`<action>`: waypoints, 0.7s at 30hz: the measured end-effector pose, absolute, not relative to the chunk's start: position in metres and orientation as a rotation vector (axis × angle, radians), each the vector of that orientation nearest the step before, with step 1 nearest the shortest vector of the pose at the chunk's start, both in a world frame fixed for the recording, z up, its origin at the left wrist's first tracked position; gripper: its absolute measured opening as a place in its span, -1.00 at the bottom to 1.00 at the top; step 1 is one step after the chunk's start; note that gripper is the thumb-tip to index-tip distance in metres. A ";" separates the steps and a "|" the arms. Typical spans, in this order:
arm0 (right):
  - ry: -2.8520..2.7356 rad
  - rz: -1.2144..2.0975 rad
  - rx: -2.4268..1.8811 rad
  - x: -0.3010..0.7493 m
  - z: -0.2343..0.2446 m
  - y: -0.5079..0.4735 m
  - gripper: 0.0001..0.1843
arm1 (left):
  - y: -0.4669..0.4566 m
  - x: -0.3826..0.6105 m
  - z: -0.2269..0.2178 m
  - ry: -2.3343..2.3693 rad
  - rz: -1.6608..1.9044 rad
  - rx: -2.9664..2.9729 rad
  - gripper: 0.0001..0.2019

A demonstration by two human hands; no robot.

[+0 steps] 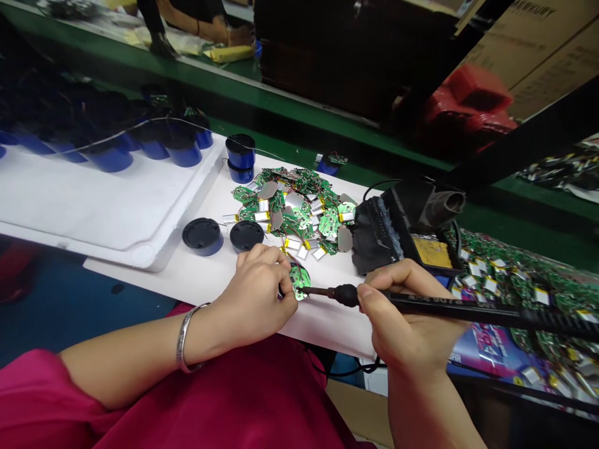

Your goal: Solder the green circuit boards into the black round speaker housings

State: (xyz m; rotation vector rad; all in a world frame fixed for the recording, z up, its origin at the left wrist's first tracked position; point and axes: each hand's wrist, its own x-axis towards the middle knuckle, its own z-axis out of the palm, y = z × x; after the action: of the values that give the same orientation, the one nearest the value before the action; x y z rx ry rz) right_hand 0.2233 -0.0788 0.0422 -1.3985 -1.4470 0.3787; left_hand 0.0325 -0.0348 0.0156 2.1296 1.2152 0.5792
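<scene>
My right hand [412, 312] is closed around the black handle of a soldering iron [346, 295]. The iron's tip reaches left to a round green circuit board [301, 280] and appears to touch it. My left hand [262, 287] is closed at the left edge of that board, fingertips pinched together. What lies in this pinch is mostly covered by my fingers; a dark rim shows under the board. Two round black-and-blue housings [203, 236] sit just beyond my left hand. Behind them lies a heap of green circuit boards [299, 212] with small silver battery cells.
A black soldering stand [379, 234] with a yellow sponge [431, 251] is behind my right hand. More boards [524, 280] pile up at the right. At left, a white foam tray [154, 249] carries several blue housings [110, 156]. Another person's arm [196, 25] shows across the bench.
</scene>
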 end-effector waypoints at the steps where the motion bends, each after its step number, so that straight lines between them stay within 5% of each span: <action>1: -1.450 0.385 -1.397 0.224 0.041 -0.079 -0.82 | -0.035 0.033 0.015 1.214 0.580 2.128 -0.86; 21: -1.678 0.353 -1.299 0.234 0.041 -0.081 -0.78 | -0.028 0.035 0.018 1.225 0.427 2.277 -0.79</action>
State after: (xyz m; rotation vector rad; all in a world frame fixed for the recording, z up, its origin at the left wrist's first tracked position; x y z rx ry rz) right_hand 0.2340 -0.0807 0.0412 -1.2991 -1.6784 0.3531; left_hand 0.0346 -0.0282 0.0178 2.2771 1.2255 0.4270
